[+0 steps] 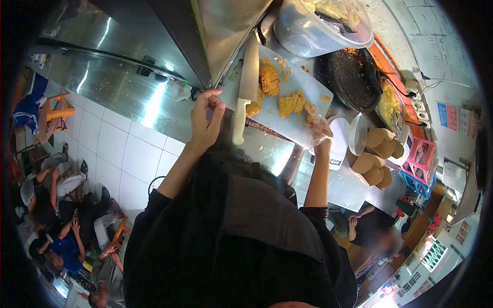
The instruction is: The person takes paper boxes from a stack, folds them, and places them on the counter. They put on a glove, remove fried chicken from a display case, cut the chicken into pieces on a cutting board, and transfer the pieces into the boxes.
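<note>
Head view: gloved right hand (321,132) is touching the crumbly, fragile cutlet (291,104), grip unclear; cradling it underneath is looking safest. Left hand (205,122) is hovering half-curled, empty, beside the knife (246,87).

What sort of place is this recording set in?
Probably a commercial kitchen or food stall: golden fried cutlets lie on a white plastic cutting board beside a long white-handled steel knife, with stainless steel surfaces around.
</note>
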Available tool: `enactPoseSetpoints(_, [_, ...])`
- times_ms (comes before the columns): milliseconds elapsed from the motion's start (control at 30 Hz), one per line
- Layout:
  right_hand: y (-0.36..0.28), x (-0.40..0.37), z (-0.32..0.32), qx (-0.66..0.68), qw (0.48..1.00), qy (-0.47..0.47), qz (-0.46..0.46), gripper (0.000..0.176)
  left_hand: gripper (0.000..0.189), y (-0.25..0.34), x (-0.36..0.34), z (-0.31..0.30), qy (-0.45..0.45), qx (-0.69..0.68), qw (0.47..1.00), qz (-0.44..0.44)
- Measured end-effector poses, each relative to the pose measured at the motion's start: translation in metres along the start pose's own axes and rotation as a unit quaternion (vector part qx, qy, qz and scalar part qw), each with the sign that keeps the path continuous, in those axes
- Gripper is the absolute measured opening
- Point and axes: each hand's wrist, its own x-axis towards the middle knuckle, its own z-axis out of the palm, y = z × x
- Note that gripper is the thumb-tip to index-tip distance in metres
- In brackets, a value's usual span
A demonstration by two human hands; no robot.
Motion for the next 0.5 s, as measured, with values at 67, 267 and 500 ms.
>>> enactPoseSetpoints(67, [0.0,0.003,-0.004,0.121,0.991,-0.056,0.029,0.037,0.026,0.0,0.0,0.001,0.003,-0.004,1.0,0.002])
enactPoseSetpoints(267, [-0.014,0.013,-0.002,-0.423,0.891,-0.088,-0.137,0.037,0.026,-0.003,-0.001,0.0,0.004,-0.01,1.0,-0.002])
enactPoseSetpoints(500, [0.016,0.023,-0.013,-0.171,0.979,-0.081,-0.081,0.045,0.027,-0.004,-0.005,-0.005,-0.016,-0.015,0.999,-0.035])
